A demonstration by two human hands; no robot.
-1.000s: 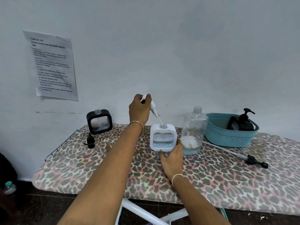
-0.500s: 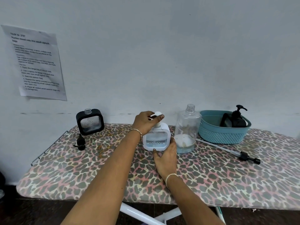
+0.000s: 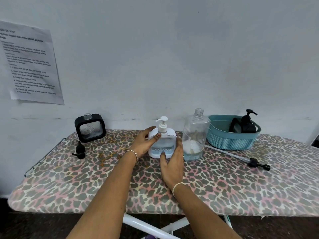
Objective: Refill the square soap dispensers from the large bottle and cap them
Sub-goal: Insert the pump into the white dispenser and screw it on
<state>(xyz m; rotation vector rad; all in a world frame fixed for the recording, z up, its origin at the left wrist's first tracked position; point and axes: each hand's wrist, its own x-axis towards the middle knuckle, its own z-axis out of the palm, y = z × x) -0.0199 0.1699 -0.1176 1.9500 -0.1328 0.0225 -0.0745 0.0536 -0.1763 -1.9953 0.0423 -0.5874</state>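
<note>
The white dispenser stands upright in the middle of the frame on the leopard-print bench. It is just left of the large bottle, which is uncapped and has only a little liquid at its bottom. The white pump sits in the dispenser's neck. The left hand has its grip round the dispenser's left shoulder, with the thumb at the pump's collar. The right hand has its grip on the lower right side, thumb on the front edge. Both are closed on the dispenser.

It looks to me like the pump is being tightened. To do it well, the right hand should keep the body flat on the bench while the left turns only the collar, not the spout, until it stops. I can't tell whether the thread has caught. The bottle is close enough to knock.

A second ago the left hand held the pump high, its tube just entering the neck. Half a second ago it covered the pump's top. Now the pump is seated and the hand has dropped to the side. The right hand has kept its place. At left of frame, the black dispenser is uncapped, its black pump lying nearby.
</note>
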